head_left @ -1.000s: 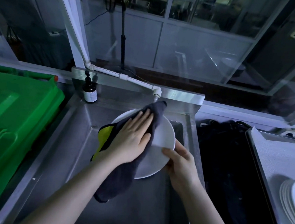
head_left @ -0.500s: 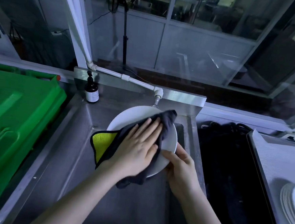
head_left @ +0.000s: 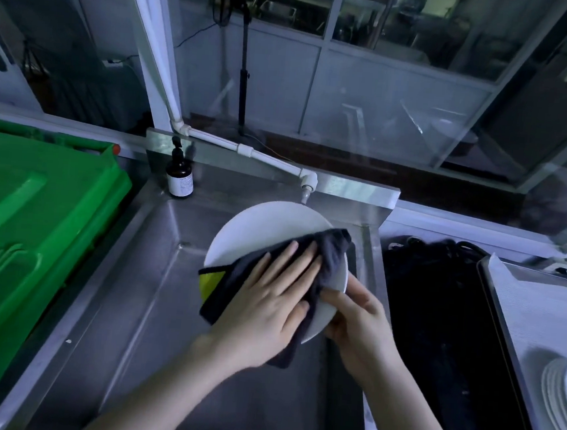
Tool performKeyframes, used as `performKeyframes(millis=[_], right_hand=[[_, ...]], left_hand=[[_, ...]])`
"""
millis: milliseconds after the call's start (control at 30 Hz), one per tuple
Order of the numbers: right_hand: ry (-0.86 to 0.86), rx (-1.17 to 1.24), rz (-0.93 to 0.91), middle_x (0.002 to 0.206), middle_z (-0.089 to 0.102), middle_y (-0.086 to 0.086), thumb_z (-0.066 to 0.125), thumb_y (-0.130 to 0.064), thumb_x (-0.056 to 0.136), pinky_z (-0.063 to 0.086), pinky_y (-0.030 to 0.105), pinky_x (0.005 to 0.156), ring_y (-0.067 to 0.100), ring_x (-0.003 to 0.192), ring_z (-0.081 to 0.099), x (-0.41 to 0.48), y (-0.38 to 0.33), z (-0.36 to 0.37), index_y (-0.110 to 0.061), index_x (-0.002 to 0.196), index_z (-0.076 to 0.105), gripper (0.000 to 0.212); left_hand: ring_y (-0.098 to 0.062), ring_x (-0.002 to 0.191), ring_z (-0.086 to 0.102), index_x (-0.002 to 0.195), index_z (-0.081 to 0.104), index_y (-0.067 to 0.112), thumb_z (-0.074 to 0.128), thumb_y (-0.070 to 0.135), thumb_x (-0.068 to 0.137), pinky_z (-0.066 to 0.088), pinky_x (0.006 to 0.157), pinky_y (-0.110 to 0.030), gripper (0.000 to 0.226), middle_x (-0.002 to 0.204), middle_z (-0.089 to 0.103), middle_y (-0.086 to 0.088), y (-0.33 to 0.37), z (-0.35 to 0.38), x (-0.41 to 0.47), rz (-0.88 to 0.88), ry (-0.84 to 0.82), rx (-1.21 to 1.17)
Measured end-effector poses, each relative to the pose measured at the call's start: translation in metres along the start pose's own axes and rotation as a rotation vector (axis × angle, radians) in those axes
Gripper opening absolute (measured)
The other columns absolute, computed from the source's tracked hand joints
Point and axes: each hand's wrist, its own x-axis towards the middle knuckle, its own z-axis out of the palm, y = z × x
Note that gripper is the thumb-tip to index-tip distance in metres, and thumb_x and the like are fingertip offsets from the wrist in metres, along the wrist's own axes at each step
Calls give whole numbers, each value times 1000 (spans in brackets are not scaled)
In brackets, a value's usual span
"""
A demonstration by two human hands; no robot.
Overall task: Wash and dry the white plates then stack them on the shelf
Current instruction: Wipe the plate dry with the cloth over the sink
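**Cloth worked toward the plate's right rim, above the sink**

Head view: the white plate [head_left: 260, 233] is held tilted over the steel sink [head_left: 154, 289], at the basin's back right, just under the white tap [head_left: 308, 187]. The right hand [head_left: 361, 326] grips its lower right rim, thumb lying on the face and the fingers curled behind. The left hand [head_left: 268, 305] lies flat on a dark grey cloth [head_left: 333, 249], fingers straight and slightly spread, pressing it against the plate's face.

Half a second ago the cloth sat nearer the plate's middle. It is now bunched against the right rim and touches the right thumb, and the plate's upper left face is bare. The yellow underside [head_left: 210, 282] of the cloth shows as a smaller patch at the plate's left edge than it did then. A second ago a long tail of cloth hung below the plate; only a short fold hangs there now.

A brown pump bottle [head_left: 179, 176] stands on the sink's back left corner and a green plastic bin [head_left: 31, 215] lies to the sink's left. Well to its right, a stack of white plates [head_left: 563, 396] sits on a white-topped surface.
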Motion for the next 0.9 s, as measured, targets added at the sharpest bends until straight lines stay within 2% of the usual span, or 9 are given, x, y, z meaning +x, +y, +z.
performKeyframes(millis=[133, 300, 400, 467, 533, 667, 733, 800, 900], right_hand=[[-50, 19, 43, 104, 75, 13, 56, 2, 90, 57, 33, 63, 24, 87, 72, -3, 1, 2, -19, 118, 73, 39], [92, 63, -62, 94, 74, 9, 53, 9, 87, 58, 32, 62, 22, 80, 69, 3, -19, -7, -20, 106, 78, 42], [133, 88, -104, 91, 73, 8, 53, 10, 88, 56, 28, 60, 19, 77, 67, 8, -25, -8, -17, 105, 77, 41], [129, 45, -79, 93, 73, 11, 54, 10, 89, 56, 35, 66, 23, 79, 66, 9, -19, -5, -17, 109, 76, 40], [101, -22, -46, 92, 73, 12, 54, 8, 89, 55, 39, 70, 24, 79, 67, 8, -11, -2, -20, 110, 76, 41], [-5, -83, 2, 102, 76, 11, 58, 3, 89, 58, 37, 70, 22, 87, 71, 5, -6, -1, -23, 115, 74, 40], [-72, -123, 8, 107, 75, 12, 62, -2, 88, 59, 37, 71, 23, 92, 72, 3, -9, -3, -24, 120, 72, 40], [-126, -175, 0, 109, 75, 11, 64, -5, 86, 59, 36, 71, 24, 94, 72, 0, -15, -4, -26, 123, 70, 43], [-170, -323, -71, 104, 76, 6, 60, 4, 92, 58, 31, 68, 19, 92, 73, -1, -29, -4, -28, 121, 72, 45]], left_hand=[[-20, 152, 6, 155, 19, 17, 23, 39, 97, 13, 122, -42, 62, 164, 5, 4, -20, -10, 33, -115, 17, -2], [-21, 152, 1, 156, 13, 16, 25, 38, 99, 9, 122, -46, 62, 164, 2, 1, -49, -8, 26, -320, 31, 37], [-27, 150, 14, 154, 24, 11, 25, 36, 94, 19, 118, -54, 64, 162, 17, -2, -32, 2, 1, -246, 25, -26], [-29, 149, 19, 152, 30, 9, 33, 31, 93, 20, 116, -56, 63, 161, 23, -4, -14, 11, -10, -133, 43, -71], [-25, 151, 11, 154, 26, 13, 34, 30, 94, 13, 118, -49, 62, 164, 14, 1, -4, 17, -11, -61, 27, -68], [-19, 152, -2, 156, 20, 19, 28, 35, 98, 6, 122, -43, 61, 164, 3, 6, -15, 5, 15, 0, 31, -45], [-22, 152, 4, 155, 24, 17, 32, 39, 98, 10, 122, -43, 61, 164, 8, 3, -26, -9, 29, 6, 71, -44], [-24, 150, 19, 152, 32, 16, 38, 42, 96, 17, 119, -44, 62, 162, 23, -1, -37, -25, 40, -15, 135, -19], [-27, 123, 54, 136, 53, 19, 51, 46, 91, 44, 101, -44, 53, 131, 58, -2, -56, -43, 49, -56, 173, -130]])
